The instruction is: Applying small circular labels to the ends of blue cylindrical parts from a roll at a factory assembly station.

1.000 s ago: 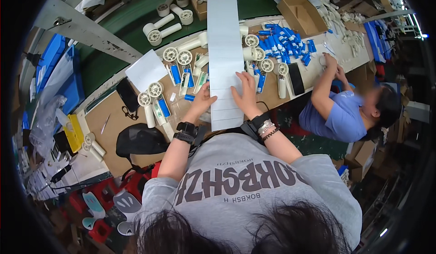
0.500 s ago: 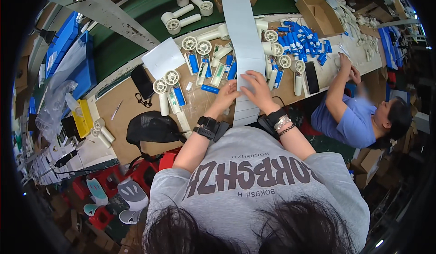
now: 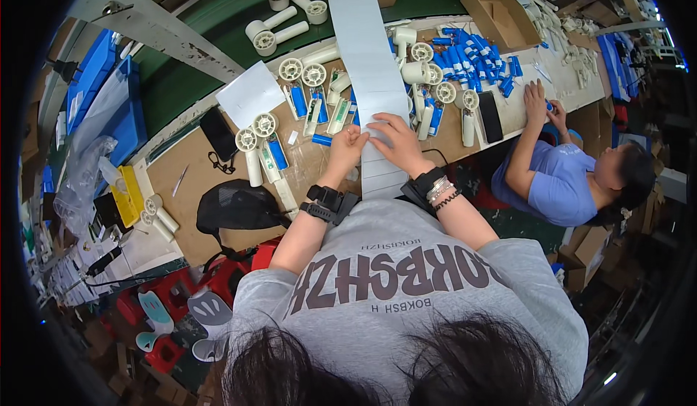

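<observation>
A long white paper strip with cross lines runs from the far side of the bench toward my body. My left hand is at its left edge, thumb and fingers pinched together; what lies between them is hidden. My right hand rests on the strip with its fingers apart and slightly bent, fingertips near the left ones. Left of the strip lie cream handheld-fan housings, some opened to show a green circuit board and blue cylindrical cells. More cream housings stand to its right.
A heap of blue cells lies at the right, near an open cardboard box and a dark phone. A co-worker sits at the right. A black cap, another phone and a yellow tray are at the left.
The whole view has shifted slightly to the left. My hands stay at about the same place on the strip. The co-worker's hands have moved a little and hold a small blue piece.
</observation>
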Demonstrator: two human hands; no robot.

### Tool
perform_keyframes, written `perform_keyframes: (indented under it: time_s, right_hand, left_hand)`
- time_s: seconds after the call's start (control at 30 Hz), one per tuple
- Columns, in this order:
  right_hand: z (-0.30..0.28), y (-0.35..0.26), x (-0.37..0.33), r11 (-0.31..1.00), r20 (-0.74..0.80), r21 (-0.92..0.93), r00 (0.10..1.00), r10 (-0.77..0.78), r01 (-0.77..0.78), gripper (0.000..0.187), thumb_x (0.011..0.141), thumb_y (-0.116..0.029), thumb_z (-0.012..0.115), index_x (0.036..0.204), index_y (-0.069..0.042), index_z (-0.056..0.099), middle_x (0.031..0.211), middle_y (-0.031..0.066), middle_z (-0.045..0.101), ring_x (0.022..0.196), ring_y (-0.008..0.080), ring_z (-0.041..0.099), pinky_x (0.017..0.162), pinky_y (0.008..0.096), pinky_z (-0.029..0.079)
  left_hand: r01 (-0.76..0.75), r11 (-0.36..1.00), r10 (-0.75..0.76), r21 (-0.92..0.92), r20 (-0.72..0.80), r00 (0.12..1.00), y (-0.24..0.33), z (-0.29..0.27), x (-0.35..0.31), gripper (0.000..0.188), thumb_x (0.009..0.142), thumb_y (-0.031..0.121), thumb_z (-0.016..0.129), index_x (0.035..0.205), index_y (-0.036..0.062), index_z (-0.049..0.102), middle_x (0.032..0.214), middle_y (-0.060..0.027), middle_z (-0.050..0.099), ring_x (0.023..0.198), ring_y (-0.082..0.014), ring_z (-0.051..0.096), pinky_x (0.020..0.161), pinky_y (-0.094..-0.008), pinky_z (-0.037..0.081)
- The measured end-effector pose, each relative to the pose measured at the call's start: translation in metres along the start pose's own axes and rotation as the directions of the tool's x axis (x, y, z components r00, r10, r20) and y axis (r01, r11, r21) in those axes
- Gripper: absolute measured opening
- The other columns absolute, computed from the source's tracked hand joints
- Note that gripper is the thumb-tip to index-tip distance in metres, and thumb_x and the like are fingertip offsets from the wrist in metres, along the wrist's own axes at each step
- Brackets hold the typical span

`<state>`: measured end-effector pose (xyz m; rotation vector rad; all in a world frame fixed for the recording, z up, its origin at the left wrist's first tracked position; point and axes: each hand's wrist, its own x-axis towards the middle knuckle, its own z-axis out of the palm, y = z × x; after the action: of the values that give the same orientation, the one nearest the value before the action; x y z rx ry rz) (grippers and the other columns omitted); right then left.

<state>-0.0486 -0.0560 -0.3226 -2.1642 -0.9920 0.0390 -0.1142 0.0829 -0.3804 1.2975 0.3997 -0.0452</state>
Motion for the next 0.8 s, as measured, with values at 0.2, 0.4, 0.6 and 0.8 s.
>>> perform_keyframes:
  time_s: [0.2,0.4,0.6,0.8]
  right_hand:
    - [-0.001,0.000,0.000,0.998,0.012,0.053,1.000,0.027,-0.028,0.025,0.074,-0.011,0.064,0.098,-0.011,0.061,0.104,0.0048,0.055,0.096,0.0224,0.053,0.076,0.0307,0.047]
    - [0.000,0.008,0.000,0.998,-0.009,0.058,1.000,0.005,-0.005,0.028,0.073,-0.006,0.064,0.100,-0.009,0.060,0.108,0.0070,0.054,0.095,0.0234,0.055,0.077,0.0309,0.047]
    - [-0.004,0.013,0.003,0.998,-0.016,0.069,1.000,-0.001,0.002,0.027,0.073,-0.009,0.064,0.099,-0.012,0.061,0.104,0.0031,0.055,0.094,0.0213,0.054,0.076,0.0304,0.047]
    - [-0.005,0.014,0.005,0.997,-0.018,0.071,0.999,-0.035,0.037,0.028,0.071,-0.009,0.066,0.099,-0.012,0.062,0.103,0.0032,0.056,0.093,0.0212,0.055,0.077,0.0301,0.047]
  left_hand:
    - [0.059,0.998,-0.058,-0.024,0.015,0.998,0.009,0.000,-0.001,0.007,0.085,0.007,0.056,0.079,0.0046,0.052,0.072,0.0035,0.056,0.063,0.0005,0.045,0.055,-0.0152,0.035]
    - [0.098,0.988,-0.097,-0.116,0.016,0.995,0.017,0.008,-0.011,0.003,0.083,0.005,0.056,0.085,0.0027,0.056,0.071,0.0032,0.056,0.061,-0.0011,0.046,0.052,-0.0168,0.035]
    - [-0.049,0.993,0.045,-0.111,-0.037,0.998,0.014,0.015,-0.008,0.009,0.083,0.002,0.055,0.091,-0.0014,0.057,0.073,0.0012,0.058,0.066,-0.0038,0.053,0.056,-0.0177,0.040]
    - [-0.048,0.986,0.059,0.161,-0.063,0.996,0.017,0.012,-0.007,0.010,0.082,0.001,0.055,0.091,-0.0036,0.056,0.077,-0.0022,0.059,0.070,-0.0056,0.054,0.063,-0.0195,0.043]
